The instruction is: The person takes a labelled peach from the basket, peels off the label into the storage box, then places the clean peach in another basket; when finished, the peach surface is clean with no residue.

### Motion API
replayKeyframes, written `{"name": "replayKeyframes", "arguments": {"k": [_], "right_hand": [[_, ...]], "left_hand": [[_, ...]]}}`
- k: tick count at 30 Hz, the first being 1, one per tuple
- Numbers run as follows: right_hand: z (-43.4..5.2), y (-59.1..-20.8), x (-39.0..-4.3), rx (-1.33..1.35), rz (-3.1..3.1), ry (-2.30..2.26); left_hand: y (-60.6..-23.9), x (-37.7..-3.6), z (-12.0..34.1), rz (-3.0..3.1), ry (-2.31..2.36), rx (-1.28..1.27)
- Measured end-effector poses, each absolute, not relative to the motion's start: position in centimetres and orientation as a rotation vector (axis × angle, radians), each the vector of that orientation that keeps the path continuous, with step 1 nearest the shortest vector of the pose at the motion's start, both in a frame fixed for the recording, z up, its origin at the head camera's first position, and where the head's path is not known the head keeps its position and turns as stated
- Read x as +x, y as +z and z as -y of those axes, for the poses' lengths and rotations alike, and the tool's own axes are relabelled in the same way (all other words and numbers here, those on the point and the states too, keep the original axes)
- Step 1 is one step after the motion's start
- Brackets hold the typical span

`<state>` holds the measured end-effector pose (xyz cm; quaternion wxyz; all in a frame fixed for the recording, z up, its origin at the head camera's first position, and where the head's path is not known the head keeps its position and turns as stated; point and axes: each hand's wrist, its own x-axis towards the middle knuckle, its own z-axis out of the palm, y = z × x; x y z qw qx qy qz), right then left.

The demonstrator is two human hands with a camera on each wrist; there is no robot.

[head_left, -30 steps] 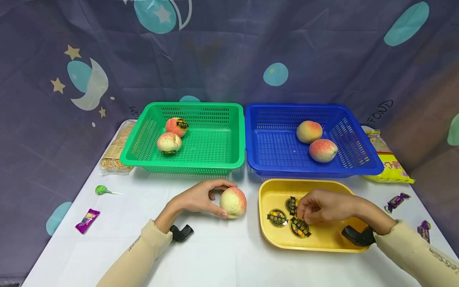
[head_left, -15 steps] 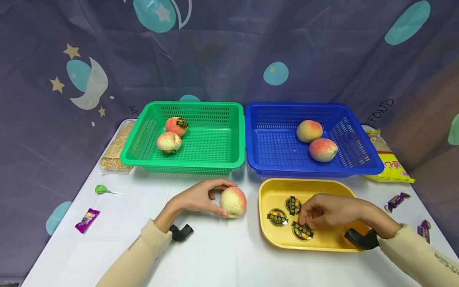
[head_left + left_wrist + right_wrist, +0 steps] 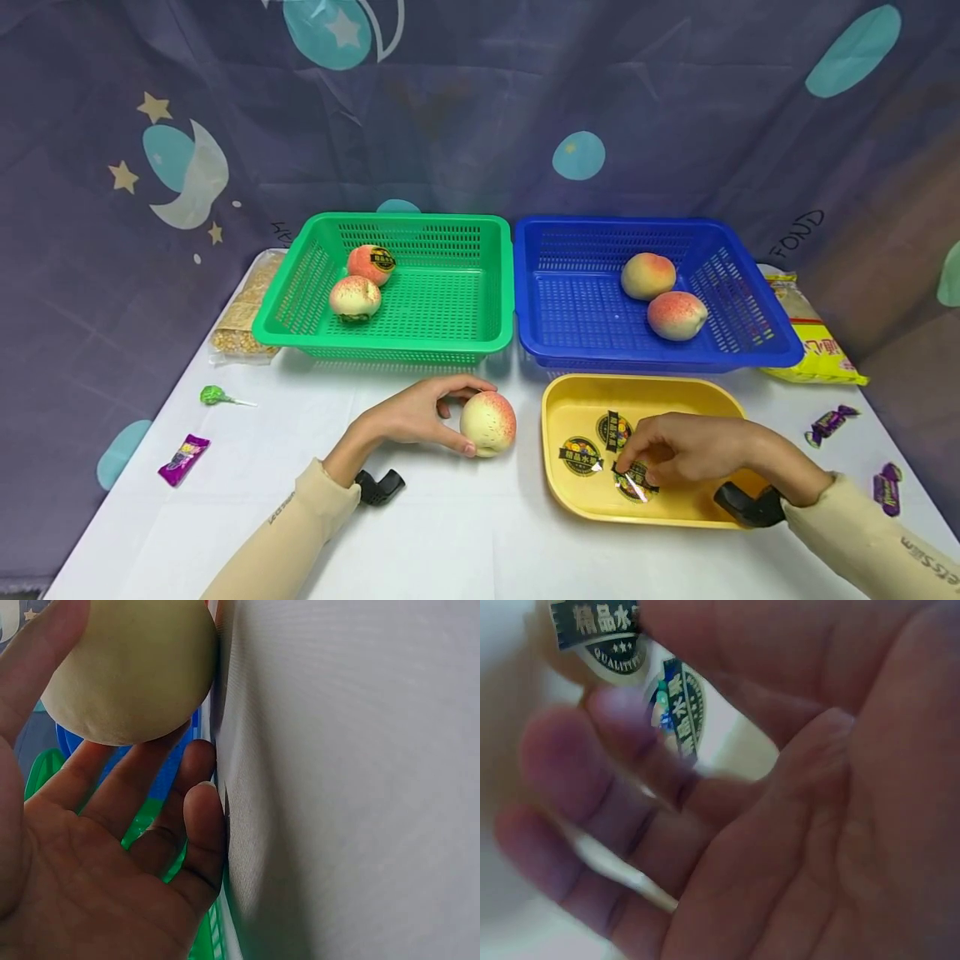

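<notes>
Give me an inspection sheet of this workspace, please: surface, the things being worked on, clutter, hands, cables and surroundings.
Surface: white table, lit evenly.
Job's things: peach on the table; yellow tray holding round stickers; sticker under the right fingers; green basket with two peaches, one of them stickered; blue basket with two bare peaches.
Clutter: lollipop, purple candies, yellow snack bag, grain packet.
Hands: left hand holds the peach; right hand pinches the sticker in the tray.
Cables: nothing seen.
Surroundings: purple moon-and-star curtain.
</notes>
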<state>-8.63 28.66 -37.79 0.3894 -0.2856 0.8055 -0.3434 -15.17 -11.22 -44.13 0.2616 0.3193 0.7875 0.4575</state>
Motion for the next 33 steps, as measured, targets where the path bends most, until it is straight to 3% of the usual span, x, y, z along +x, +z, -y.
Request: {"name": "replayKeyframes", "arguments": {"k": [15, 22, 33], "right_hand": [[-30.0, -36.1, -9.5, -0.915, -2.207, -1.073], [-27.6, -34.8, -10.0, -0.979, -2.535, -1.041], [-27.3, -34.1, -11.6, -0.818, -2.885, -1.089]], "left_hand": [[-43.6, -14.9, 11.2, -2.095, 1.283, 0.900], [-41.7, -14.4, 10.2, -2.075, 1.306, 1.016], [-38.1, -14.5, 8.6, -2.076, 1.344, 1.197]]}}
